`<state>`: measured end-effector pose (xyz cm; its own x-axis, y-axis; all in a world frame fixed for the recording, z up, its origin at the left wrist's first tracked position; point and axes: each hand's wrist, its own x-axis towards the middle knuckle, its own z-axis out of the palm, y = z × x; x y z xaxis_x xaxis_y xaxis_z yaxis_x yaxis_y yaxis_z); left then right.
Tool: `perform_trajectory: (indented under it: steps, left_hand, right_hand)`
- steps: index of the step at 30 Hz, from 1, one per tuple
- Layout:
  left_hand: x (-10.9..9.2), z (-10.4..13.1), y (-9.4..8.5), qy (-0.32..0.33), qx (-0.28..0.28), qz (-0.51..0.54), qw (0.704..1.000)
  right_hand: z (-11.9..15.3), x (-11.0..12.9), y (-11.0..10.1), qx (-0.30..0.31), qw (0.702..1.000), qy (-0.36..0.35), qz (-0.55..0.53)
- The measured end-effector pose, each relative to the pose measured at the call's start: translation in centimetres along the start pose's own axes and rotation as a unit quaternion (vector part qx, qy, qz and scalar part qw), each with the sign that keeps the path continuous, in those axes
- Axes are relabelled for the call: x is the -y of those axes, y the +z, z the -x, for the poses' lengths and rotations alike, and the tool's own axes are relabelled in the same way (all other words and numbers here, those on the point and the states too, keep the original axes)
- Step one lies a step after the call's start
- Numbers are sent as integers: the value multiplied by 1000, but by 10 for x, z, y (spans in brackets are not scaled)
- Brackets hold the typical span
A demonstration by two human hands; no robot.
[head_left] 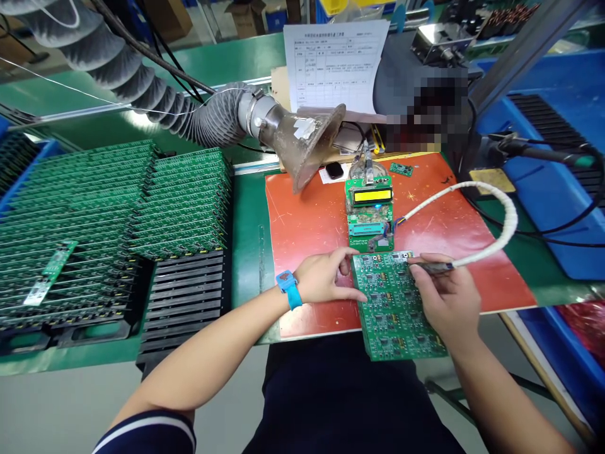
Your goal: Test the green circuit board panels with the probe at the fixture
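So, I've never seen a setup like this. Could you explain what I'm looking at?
There's no robot here: these are a person's bare hands, in a single picture from a camera worn on the head, looking forward and down. The left hand has its grip on the left edge of what looks like a stack of green circuit boards. The right hand holds a dark pen-like tool over them. A white-wrapped cable links it to a small device with a lit yellow screen, lying on a red mat. At left, more boards stand in rows. The grey hose above ends in a funnel.
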<state>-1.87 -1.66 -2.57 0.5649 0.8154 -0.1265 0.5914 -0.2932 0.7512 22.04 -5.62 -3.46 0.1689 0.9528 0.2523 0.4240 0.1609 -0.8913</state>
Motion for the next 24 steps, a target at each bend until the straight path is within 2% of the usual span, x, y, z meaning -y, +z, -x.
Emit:
perform_trajectory:
  steps: [18, 24]
  left_hand:
    - [-5, -1, 4, -19, -29, -4, 999]
    - [-5, -1, 5, -25, -38, -6, 999]
  right_hand:
    - [-4, 15, -6, -10, 1000, 16, -1]
    - [2, 21, -16, -28, 998, 45, -31]
